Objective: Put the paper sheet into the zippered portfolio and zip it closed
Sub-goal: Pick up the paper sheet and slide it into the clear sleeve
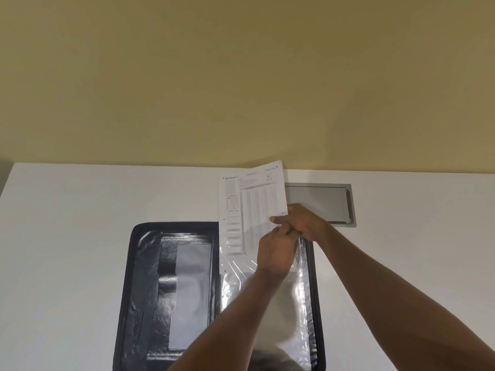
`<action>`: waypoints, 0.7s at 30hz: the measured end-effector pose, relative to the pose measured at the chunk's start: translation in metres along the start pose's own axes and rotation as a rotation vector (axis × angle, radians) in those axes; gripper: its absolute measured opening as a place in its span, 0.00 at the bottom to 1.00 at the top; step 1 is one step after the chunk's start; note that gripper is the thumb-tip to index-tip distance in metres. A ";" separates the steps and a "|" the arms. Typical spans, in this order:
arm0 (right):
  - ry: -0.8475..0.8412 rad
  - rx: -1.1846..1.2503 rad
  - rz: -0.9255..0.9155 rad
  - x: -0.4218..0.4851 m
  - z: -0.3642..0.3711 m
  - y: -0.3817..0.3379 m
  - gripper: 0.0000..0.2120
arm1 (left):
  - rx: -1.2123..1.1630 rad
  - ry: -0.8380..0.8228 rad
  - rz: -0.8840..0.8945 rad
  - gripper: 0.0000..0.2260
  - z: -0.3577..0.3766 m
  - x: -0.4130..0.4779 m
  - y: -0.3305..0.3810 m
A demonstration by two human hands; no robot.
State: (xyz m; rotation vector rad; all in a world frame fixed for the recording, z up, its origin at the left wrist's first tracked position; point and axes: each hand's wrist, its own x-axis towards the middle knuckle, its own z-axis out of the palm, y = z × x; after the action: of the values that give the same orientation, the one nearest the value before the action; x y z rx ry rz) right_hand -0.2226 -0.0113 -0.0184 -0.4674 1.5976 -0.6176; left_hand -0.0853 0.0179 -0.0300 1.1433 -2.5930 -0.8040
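Paper [251, 207] pinched by your right hand [302, 222] may crease at the sleeve [281, 295] mouth your left hand [276, 253] pinches.

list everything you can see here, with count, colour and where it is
paper sheet: one, white with grey print, above the portfolio's right half, lower end in a clear sleeve
zippered portfolio: one, black, open flat on the table, near edge
clear sleeve: one, transparent, on the portfolio's right half
table: one, white
cable hatch: one, grey, set in the table, far right
wall: yellow, behind
left hand: one, at the sleeve's top
right hand: one, gripping the sheet's right edge
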 end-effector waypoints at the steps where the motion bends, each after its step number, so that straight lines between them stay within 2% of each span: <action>1: -0.005 -0.012 0.012 0.001 -0.002 0.003 0.19 | -0.011 -0.004 -0.005 0.07 0.002 0.001 0.000; 5: -0.015 -0.006 0.023 0.007 -0.009 0.004 0.18 | -0.016 -0.006 -0.033 0.06 0.009 0.006 0.001; 10: 0.132 0.095 0.000 0.017 -0.015 -0.007 0.09 | -0.018 -0.017 -0.093 0.06 0.007 0.014 0.004; 12: 0.181 0.067 0.009 0.021 -0.018 -0.012 0.09 | -0.036 -0.038 -0.145 0.08 0.008 0.017 0.005; 17: 0.119 -0.082 0.093 0.022 -0.029 -0.016 0.13 | -0.070 -0.068 -0.241 0.09 0.014 0.027 0.005; 21: 0.066 -0.429 0.219 0.024 -0.035 -0.016 0.13 | -0.090 -0.094 -0.220 0.10 0.016 0.032 0.002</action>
State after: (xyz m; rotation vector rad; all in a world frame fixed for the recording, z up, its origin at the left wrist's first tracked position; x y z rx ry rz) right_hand -0.2608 -0.0342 -0.0244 -0.5801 1.8204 -0.1212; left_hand -0.1150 0.0024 -0.0437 1.4134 -2.5041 -1.0321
